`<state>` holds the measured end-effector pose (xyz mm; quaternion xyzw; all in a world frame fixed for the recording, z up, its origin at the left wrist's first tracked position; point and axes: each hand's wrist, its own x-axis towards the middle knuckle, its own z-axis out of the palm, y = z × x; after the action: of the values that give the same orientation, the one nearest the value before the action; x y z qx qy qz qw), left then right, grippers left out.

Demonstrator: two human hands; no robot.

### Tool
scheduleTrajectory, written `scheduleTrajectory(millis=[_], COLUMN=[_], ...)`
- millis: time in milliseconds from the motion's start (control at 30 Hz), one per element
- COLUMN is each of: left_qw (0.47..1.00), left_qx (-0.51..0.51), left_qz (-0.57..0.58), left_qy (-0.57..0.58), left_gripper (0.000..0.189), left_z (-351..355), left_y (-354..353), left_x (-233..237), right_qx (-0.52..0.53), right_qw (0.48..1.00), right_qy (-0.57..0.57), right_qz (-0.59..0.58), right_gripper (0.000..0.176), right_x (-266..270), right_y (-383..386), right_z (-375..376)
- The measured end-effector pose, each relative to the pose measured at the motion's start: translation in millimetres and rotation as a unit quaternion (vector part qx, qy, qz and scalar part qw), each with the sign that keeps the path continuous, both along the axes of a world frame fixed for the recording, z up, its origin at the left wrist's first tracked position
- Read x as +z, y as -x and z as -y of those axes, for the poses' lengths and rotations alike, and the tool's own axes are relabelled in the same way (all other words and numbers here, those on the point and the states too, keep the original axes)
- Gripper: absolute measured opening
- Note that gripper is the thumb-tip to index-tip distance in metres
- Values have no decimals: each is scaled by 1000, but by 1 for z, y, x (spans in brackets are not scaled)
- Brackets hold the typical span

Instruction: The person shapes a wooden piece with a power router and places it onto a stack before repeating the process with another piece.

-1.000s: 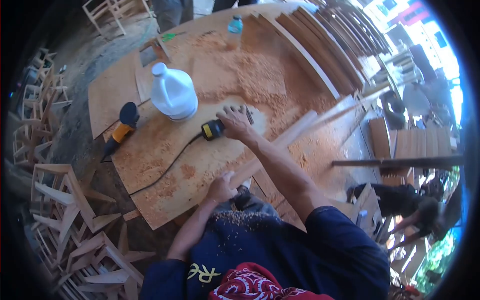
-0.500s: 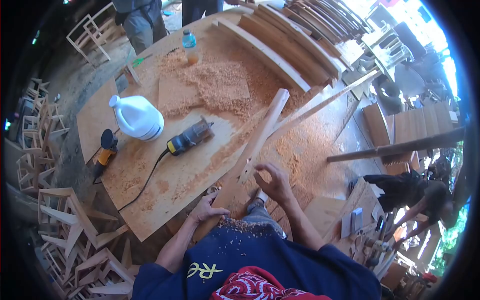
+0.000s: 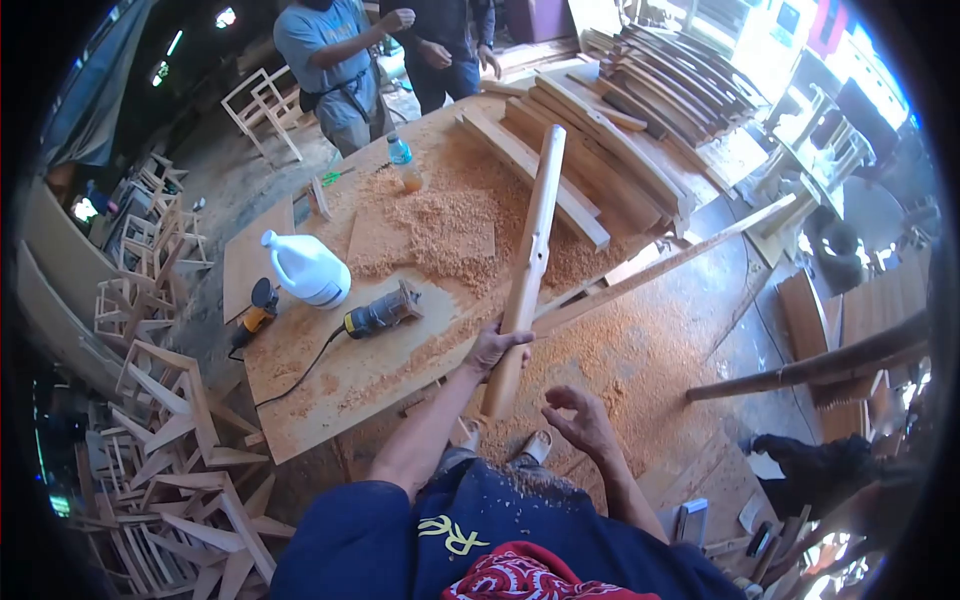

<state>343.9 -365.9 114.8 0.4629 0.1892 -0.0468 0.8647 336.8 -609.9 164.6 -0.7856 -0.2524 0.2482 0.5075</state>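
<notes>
A long shaped wooden leg with small notches partway along it slants up and away from me, over the near edge of the worktable. My left hand is wrapped round its lower part. To the right of the leg's near end, my right hand hangs in the air with curled, parted fingers and touches nothing. On the table to the left lie a corded router, a white jug and a yellow-black power tool.
Wood shavings cover much of the worktable. Curved boards are stacked at its far right, near a bottle. Wooden frames pile up at left. A pole juts in from the right. Two people stand beyond the table.
My left hand has lifted the wooden leg up and forward, away from my body. My right hand has come away from the leg's notched part. The view has tilted up, showing more of the people.
</notes>
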Motion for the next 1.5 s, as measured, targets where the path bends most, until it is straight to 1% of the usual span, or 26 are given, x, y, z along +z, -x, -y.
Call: scheduleTrajectory(millis=[67, 100, 200, 267, 300, 400, 433, 500, 533, 567, 600, 667, 767, 867, 900, 967, 1000, 1033, 1133, 1167, 1267, 1300, 1333, 1400, 1433, 1500], left_qw=[1000, 999, 998, 996, 995, 991, 989, 983, 982, 986, 987, 982, 982, 981, 981, 982, 983, 984, 992, 989, 985, 982, 981, 980, 972, 968], left_qx=[24, 29, 34, 48, 62, 67, 62, 77, 81, 76, 70, 65, 56, 56, 51, 40, 33, 34, 67, 95, 155, 175, 184, 196, 230, 249], left_qz=[9, 11, 14, 30, 47, 60, 72, 108, 113, 107, 96, 120, 89, 101, 108, 116, 116, 120, 67, 44, 58, 68, 54, 25, 33, -5], left_qy=[13, 19, 47, 65, 67, 103, 115, 126, 126, 101, 112, 130, 158, 159, 152, 141, 136, 126, 88, 103, 55, 28, 10, -25, -38, -28], left_gripper=[54, 52, 44, 43, 39, 42, 47, 52, 54, 60, 64, 65, 65, 68, 69, 71, 72, 78, 83, 75, 66, 62, 68, 80, 78, 77], left_z=[11, 18, 33, 39, 44, 53, 57, 69, 75, 79, 86, 99, 114, 125, 126, 132, 140, 144, 148, 150, 162, 165, 168, 168, 170, 171], left_y=[-31, -42, -63, -80, -88, -114, -122, -148, -150, -155, -162, -171, -183, -206, -215, -228, -233, -243, -276, -291, -334, -345, -353, -371, -379, -393], left_x=[3, 3, -3, -5, -8, -15, -10, -8, -8, -6, -12, -13, 1, -7, -8, -13, -16, -18, -16, -18, -37, -34, -34, -34, -21, -16], right_qx=[-30, -29, -36, -41, -46, -51, -55, -74, -87, -89, -102, -116, -145, -163, -158, -156, -158, -161, -134, -127, -85, -70, -56, -18, -14, -10], right_qw=[999, 998, 995, 983, 974, 992, 992, 995, 995, 995, 988, 980, 975, 970, 974, 973, 972, 974, 979, 981, 982, 985, 987, 988, 989, 991], right_qy=[-11, 6, -21, -64, -84, -9, -29, -18, -17, 31, 30, 73, 128, 139, 152, 153, 155, 139, 150, 140, 167, 156, 148, 155, 150, 136], right_qz=[-17, -62, -87, -166, -207, -119, -110, -65, -54, -42, -115, -143, -106, -113, -54, -68, -78, -78, -11, -44, -4, 12, 21, 15, 9, -1], right_gripper=[44, 58, 73, 80, 84, 87, 85, 81, 79, 72, 66, 61, 55, 55, 53, 50, 49, 46, 46, 50, 57, 62, 66, 65, 66, 67], right_x=[0, 1, -1, 2, 4, -9, 2, -3, -5, -1, 6, 27, 20, 34, 23, 11, 15, 16, -18, -29, -30, -31, -33, -32, -31, -28], right_y=[-7, -11, -19, -29, -33, -61, -71, -98, -101, -114, -126, -146, -175, -195, -204, -224, -230, -240, -274, -286, -320, -335, -343, -365, -372, -381], right_z=[9, 13, 8, -6, -10, -17, -20, -16, -15, -11, -9, -8, -1, 1, 5, 23, 31, 38, 76, 86, 101, 102, 105, 104, 103, 98])
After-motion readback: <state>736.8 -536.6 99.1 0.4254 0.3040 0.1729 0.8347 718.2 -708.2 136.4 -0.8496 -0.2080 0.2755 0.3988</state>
